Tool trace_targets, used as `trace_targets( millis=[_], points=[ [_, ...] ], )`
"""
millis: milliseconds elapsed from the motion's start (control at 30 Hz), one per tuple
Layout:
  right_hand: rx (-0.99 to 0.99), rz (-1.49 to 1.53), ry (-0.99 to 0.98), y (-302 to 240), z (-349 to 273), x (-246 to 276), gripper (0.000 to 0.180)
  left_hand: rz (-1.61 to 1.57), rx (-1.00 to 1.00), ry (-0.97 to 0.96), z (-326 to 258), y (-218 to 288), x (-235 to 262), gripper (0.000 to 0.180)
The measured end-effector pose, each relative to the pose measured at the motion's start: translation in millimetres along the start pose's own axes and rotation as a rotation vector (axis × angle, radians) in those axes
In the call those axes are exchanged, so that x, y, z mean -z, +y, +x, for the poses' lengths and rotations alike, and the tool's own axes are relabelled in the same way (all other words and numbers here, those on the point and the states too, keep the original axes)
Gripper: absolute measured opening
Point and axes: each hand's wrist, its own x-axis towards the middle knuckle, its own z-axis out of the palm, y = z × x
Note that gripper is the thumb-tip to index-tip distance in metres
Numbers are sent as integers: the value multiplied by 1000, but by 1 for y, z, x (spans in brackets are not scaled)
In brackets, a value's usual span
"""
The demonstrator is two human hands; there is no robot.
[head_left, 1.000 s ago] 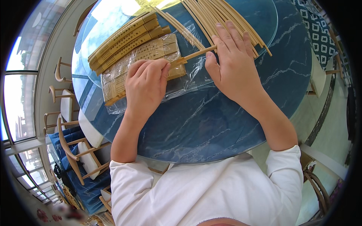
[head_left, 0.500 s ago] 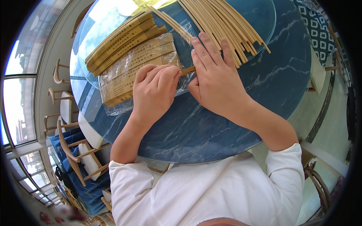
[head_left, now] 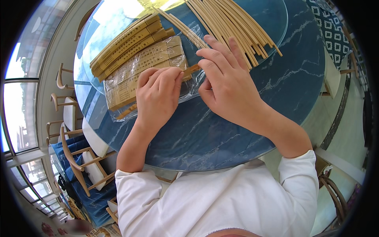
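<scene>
My left hand [head_left: 157, 93] is closed around a narrow brown paper sleeve [head_left: 191, 70], whose free end points right. By that end, my right hand [head_left: 231, 81] has its fingers apart and its thumb away from the index finger; the fingertips are close to or touching the sleeve's end. Just beyond my left hand lies a pack of flat printed brown paper sleeves [head_left: 144, 65] in clear plastic wrap. Another pile of brown sleeves [head_left: 128, 43] rests behind it. Beyond my right hand, many loose wooden chopsticks [head_left: 237, 27] fan out.
The round blue marbled table [head_left: 189, 142] carries a raised glass turntable [head_left: 282, 31] at its far side. A few separate chopsticks [head_left: 179, 25] lie between the piles. Wooden chairs [head_left: 92, 166] and another blue-covered table [head_left: 73, 152] stand to the left. A patterned cloth [head_left: 329, 31] is at the far right.
My right hand has lifted from lying flat, its fingers now bent and spread. The sleeve in my left hand has tilted up and shows more of its face.
</scene>
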Motion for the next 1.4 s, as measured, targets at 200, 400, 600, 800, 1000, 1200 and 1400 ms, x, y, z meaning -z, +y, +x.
trace_targets(
  millis=[200,400,600,800,1000,1200,1400],
  points=[
    [-50,112,7,-3,-2,-1,26,-45,18,-16,-2,0,0,13],
    [-89,186,-17,-6,-4,-1,29,-34,16,-17,-3,-1,0,13],
    [-104,163,-26,-3,-5,-3,29,1,4,-35,-3,-3,-3,14],
    [-12,95,-34,17,3,-1,20,74,-69,-32,-4,1,-12,16],
    [153,-167,-76,40,3,-2,10,35,-10,-92,-4,2,-11,29],
    [137,-209,-46,51,11,3,9,135,87,-199,-18,-13,0,44],
    [205,-134,-176,41,8,2,15,160,206,-264,-43,-8,0,57]
  ],
)
